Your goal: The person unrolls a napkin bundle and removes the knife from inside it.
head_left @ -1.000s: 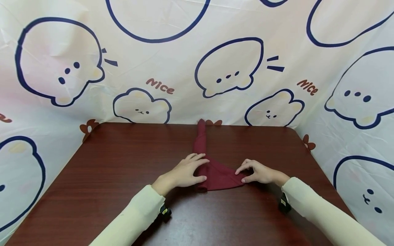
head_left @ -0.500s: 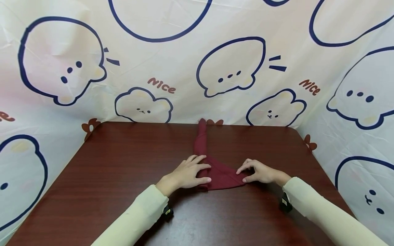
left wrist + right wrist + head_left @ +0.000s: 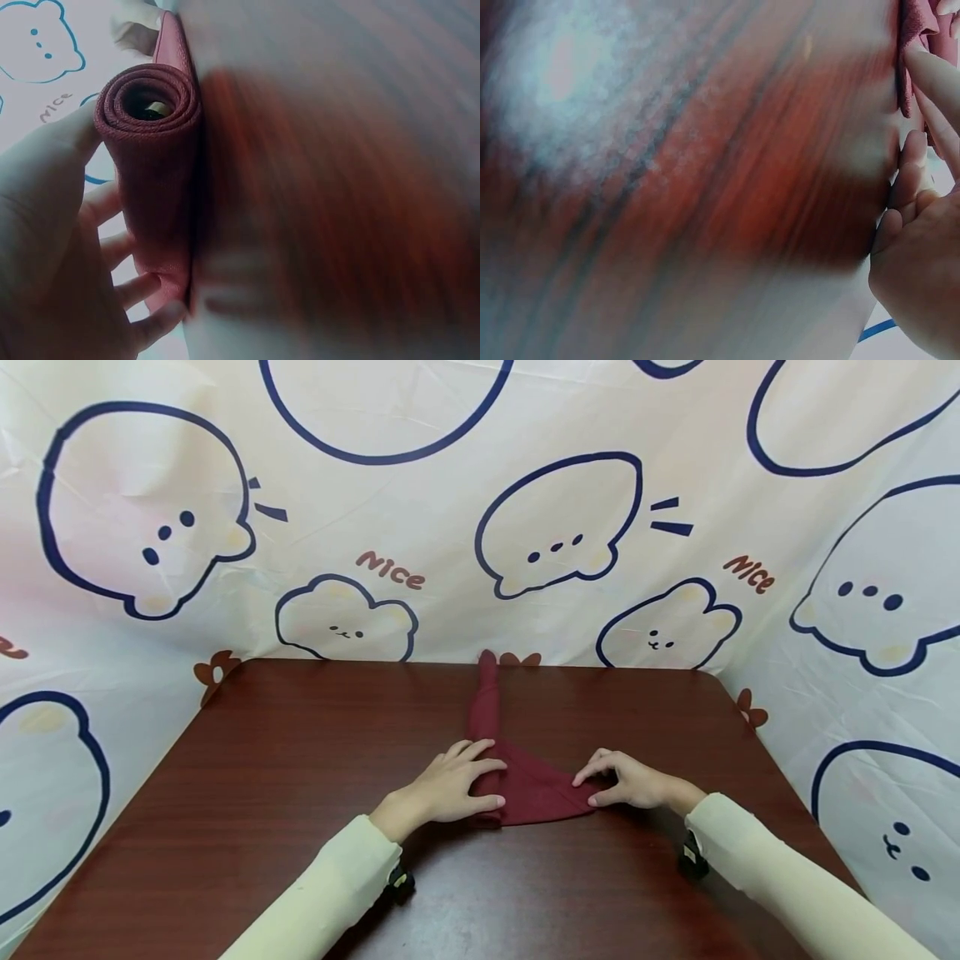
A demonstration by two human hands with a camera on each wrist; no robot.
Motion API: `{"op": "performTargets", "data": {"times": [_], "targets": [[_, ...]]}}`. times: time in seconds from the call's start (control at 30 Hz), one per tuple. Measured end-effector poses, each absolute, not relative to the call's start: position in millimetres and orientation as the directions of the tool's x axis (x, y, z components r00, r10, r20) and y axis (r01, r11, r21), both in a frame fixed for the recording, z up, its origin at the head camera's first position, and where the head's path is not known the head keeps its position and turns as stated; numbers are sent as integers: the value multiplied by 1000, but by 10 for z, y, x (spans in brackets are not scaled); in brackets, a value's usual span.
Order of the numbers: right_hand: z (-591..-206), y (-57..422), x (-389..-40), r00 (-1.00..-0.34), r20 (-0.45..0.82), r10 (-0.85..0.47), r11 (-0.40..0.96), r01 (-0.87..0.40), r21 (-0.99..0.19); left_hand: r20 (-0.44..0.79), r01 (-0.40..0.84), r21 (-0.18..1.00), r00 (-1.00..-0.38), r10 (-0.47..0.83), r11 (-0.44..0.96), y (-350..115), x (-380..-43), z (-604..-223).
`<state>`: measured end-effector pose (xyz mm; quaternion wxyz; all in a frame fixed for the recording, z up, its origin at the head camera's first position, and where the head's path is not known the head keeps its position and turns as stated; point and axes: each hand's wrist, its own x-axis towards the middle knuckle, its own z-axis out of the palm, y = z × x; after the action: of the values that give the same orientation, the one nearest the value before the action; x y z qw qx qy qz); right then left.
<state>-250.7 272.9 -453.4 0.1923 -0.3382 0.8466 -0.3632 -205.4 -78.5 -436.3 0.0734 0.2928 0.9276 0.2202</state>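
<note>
Since the frame a second earlier, little has been moved: the roll [image 3: 484, 710] has been shifted very slightly leftward and the left hand [image 3: 450, 785] drawn a touch nearer, while the right hand [image 3: 637, 781] is left in place.

Between the two hands, a dark red cloth [image 3: 543, 793] is laid on a brown table [image 3: 300, 735]. Under the left hand it is wound into the roll, whose spiral near end is shown open. The roll is lightly covered by that hand's spread, slightly bent fingers, not clenched. The loose corner is grasped by the right hand's thumb and index finger; how firmly cannot be told.

The coils, it is judged, could be slackened or skewed if the corner were tugged while the roll was barely weighted. Beyond the left hand, the roll's narrow end, at the table's far edge, could be pushed over it if slid away.

Beyond both grips, on a pale backdrop [image 3: 450, 510], "Nice" [image 3: 390, 570] is printed twice in brown; lettering far left is cut off. On the cloth, no brand can be made out.
</note>
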Motion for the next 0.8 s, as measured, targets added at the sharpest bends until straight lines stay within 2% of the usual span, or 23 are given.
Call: {"op": "performTargets", "data": {"times": [0.43,0.8], "targets": [[-4548,2730,-2509,-681,-38,-732,480,-475,-737,-12,489,469,-829,559,735,-973,-2045,-4363],[-4543,2734,-2511,-700,-85,-709,513,-429,-744,-41,460,486,-837,545,743,-1210,-2047,-4394]]}}
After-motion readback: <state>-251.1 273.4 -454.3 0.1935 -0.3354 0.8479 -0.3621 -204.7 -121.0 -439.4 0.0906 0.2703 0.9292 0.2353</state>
